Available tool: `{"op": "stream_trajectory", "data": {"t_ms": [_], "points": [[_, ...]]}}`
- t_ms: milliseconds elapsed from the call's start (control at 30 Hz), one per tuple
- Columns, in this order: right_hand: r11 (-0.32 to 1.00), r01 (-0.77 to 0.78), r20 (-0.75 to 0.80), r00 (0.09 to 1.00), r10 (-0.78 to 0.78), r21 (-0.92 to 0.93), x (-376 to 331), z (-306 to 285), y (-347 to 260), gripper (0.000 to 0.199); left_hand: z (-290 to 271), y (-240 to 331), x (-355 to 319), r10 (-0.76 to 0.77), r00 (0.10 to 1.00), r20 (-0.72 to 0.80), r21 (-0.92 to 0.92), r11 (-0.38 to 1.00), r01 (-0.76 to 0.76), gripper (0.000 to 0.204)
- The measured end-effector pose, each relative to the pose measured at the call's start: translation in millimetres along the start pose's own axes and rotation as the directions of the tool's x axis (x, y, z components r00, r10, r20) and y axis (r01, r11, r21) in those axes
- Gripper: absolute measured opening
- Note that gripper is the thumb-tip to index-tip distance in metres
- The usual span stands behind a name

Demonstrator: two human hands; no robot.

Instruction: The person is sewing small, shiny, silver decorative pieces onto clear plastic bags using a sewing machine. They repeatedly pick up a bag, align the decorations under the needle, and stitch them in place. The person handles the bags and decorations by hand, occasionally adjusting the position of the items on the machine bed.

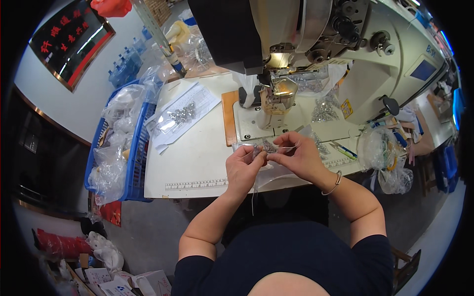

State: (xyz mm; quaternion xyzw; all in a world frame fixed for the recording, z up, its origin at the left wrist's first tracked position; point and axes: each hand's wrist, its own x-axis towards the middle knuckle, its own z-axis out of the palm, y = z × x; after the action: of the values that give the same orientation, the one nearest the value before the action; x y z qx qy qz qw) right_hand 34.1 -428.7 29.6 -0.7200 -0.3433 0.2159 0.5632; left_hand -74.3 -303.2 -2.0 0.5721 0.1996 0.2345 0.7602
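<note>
In front of the sewing machine (281,93), my two hands meet over the table's front edge. My left hand (242,170) is closed, thumb against fingers, on a small silver-grey beaded piece (267,146). The fingers of my right hand (303,157) pinch the same piece from the other side, along with a thin white strand. A clear plastic sheet or bag (271,173) lies beneath both hands. From below the left fingers a white cord (254,200) hangs past the edge. How the piece is made is partly hidden by my fingertips.
At left stands a blue basket (129,177) with clear plastic bags. Silvery bits (182,113) lie on paper sheets (200,101); more silvery pieces (324,109) sit by the machine. Green-handled snips (344,150) lie right of my hands, near a bulging plastic bag (377,148).
</note>
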Motion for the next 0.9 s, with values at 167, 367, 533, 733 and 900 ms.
{"op": "stream_trajectory", "data": {"t_ms": [167,367,533,733,900], "points": [[0.922,0.257,-0.054,0.957,-0.283,-0.29,2,5,4,0.019,1,-1,2,-0.013,1.0,-0.029,0.013,1.0,0.013,0.015],[0.726,0.448,-0.094,0.816,-0.571,-0.521,-2,21,-1,0.011,-2,-9,12,0.107,0.988,-0.11,-0.008,0.994,-0.108,0.014],[0.994,0.094,-0.033,0.995,-0.096,-0.06,15,4,12,0.01,-7,-4,11,-0.006,1.0,-0.017,-0.007,1.0,0.006,0.014],[0.958,-0.128,0.147,0.985,0.093,0.257,22,-17,-11,0.013,-10,1,28,0.035,0.944,0.328,-0.314,0.947,0.074,0.022],[0.972,-0.086,0.112,0.992,0.062,0.218,29,-28,-28,0.011,-17,5,50,0.055,0.842,0.537,-0.436,0.872,0.222,0.022]]}}
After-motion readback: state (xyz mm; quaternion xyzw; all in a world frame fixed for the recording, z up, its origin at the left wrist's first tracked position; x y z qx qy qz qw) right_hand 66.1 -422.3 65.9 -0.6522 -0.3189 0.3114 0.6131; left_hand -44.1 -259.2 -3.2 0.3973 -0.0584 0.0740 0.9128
